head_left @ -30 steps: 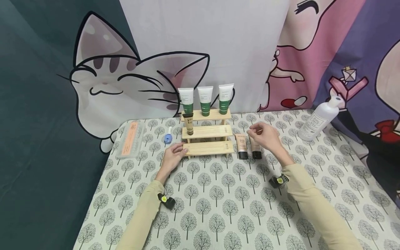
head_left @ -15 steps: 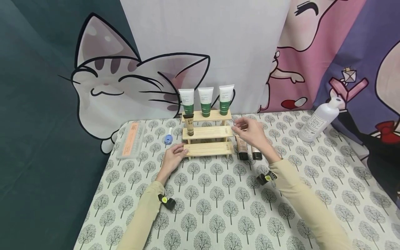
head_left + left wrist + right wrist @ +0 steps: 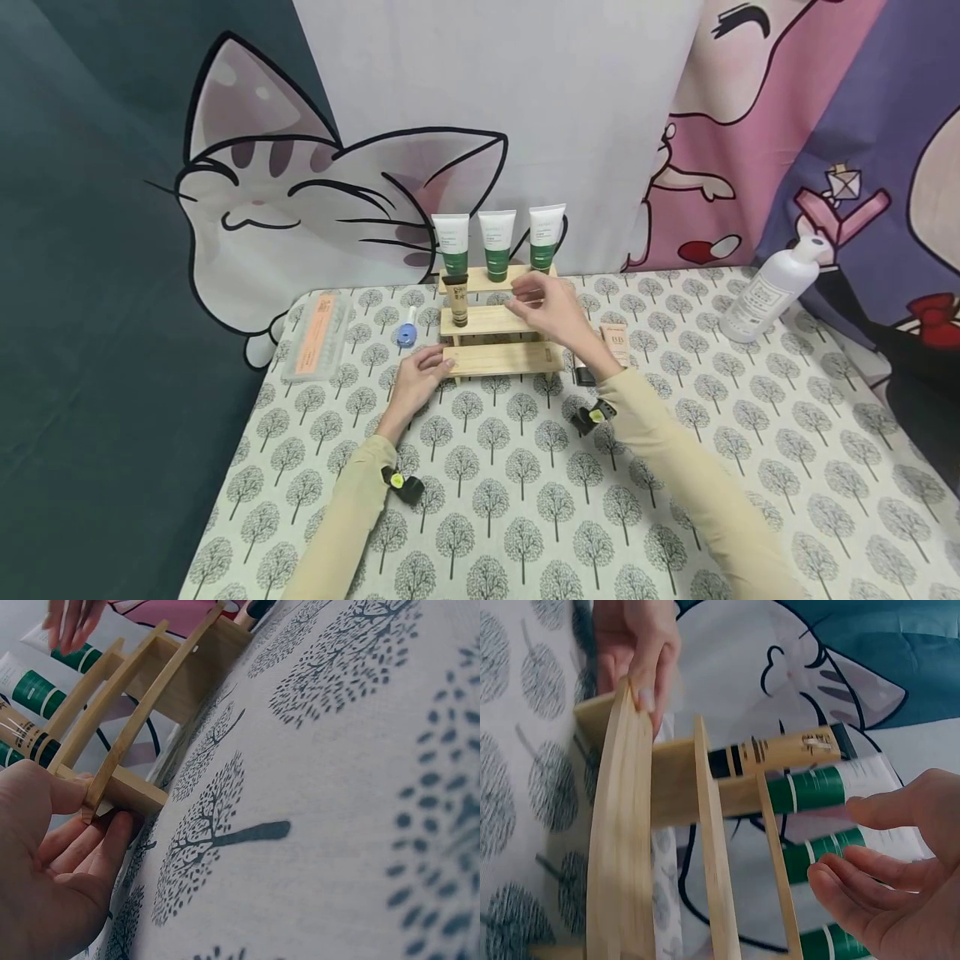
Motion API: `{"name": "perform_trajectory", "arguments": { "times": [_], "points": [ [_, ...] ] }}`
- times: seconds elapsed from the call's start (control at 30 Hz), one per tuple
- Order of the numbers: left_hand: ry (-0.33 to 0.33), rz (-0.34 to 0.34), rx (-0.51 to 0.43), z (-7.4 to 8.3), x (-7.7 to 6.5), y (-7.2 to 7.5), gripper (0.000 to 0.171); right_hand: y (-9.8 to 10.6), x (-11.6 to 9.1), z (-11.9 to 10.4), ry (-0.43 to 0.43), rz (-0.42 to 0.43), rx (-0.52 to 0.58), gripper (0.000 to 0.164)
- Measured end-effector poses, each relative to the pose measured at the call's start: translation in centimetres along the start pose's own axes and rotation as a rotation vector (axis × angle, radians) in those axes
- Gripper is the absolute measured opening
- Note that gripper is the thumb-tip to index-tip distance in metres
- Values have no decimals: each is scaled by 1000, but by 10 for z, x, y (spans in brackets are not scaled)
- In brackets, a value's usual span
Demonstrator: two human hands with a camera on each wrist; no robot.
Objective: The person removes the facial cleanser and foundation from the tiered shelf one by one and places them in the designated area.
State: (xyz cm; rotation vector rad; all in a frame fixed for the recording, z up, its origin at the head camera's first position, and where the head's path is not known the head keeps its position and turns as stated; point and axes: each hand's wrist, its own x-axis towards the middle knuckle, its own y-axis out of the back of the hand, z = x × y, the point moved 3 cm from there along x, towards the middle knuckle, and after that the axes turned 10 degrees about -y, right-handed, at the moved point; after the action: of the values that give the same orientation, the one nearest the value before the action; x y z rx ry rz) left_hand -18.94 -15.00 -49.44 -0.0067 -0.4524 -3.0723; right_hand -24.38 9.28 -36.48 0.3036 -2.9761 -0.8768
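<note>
A three-tier wooden stand [image 3: 501,360] rises in steps on the cloth. My left hand [image 3: 418,377] grips the left end of its lowest shelf, thumb on top and fingers beneath, as the left wrist view shows. Three white-and-green squeeze tubes [image 3: 497,243] stand on the top shelf. At the left of the middle shelf is a gold tube [image 3: 457,302] with a dark crimped end. My right hand [image 3: 553,307] hovers by the right part of that shelf, its fingers [image 3: 832,889] loosely bent with nothing between them, close to the green tubes in the right wrist view.
Right of the stand lie two beige cosmetic tubes; one BB tube [image 3: 614,336] shows beside my right forearm, the other mostly covered. A clear case with an orange label [image 3: 318,335] and a small blue item [image 3: 407,334] lie left. A white pump bottle [image 3: 772,287] stands at the right.
My right hand has moved left, from over the beige tubes to the stand's middle shelf. My left hand keeps its grip on the lowest shelf.
</note>
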Motion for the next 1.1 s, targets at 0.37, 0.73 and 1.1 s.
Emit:
{"name": "perform_trajectory", "arguments": {
  "times": [0.37,0.73,1.1],
  "points": [
    [-22,9,0,-1,1,0,49,-40,19,-18,32,-34,53,43],
    [-28,-1,2,0,1,-1,49,-69,30,-15,25,-47,145,38],
    [-25,-2,-3,0,1,0,49,-77,32,-9,123,10,111,32]
  ]
}}
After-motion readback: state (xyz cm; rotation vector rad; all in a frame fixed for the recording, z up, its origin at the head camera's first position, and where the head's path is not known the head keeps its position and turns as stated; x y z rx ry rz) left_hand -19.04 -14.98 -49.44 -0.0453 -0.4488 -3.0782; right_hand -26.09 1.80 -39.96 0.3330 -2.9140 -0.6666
